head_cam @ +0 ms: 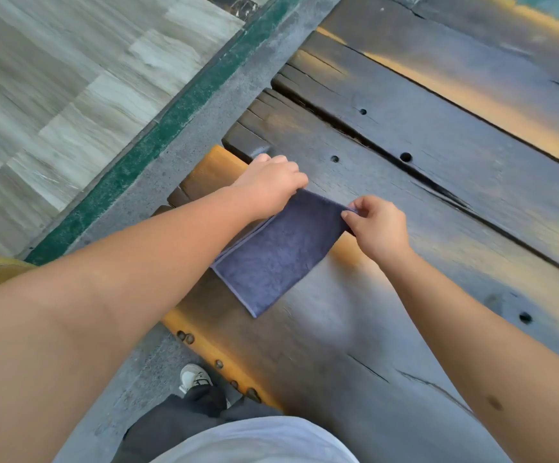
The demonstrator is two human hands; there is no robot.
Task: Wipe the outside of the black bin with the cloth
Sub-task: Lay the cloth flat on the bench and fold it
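Cloth [278, 248], one folded blue-grey piece, lies mid-frame on the dark wooden planks [438, 182]. Left hand [271, 185] and right hand [380, 225] each pinch a far corner, likely to fold or lift it ready for wiping. Two hands, one cloth; no black bin in view.

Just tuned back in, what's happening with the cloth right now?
A person stands at a dark wooden table, both hands on a folded blue cloth lying at its edge. The left hand grips one far corner; the right hand pinches the other. No black bin is in view, so wiping hasn't visibly started.
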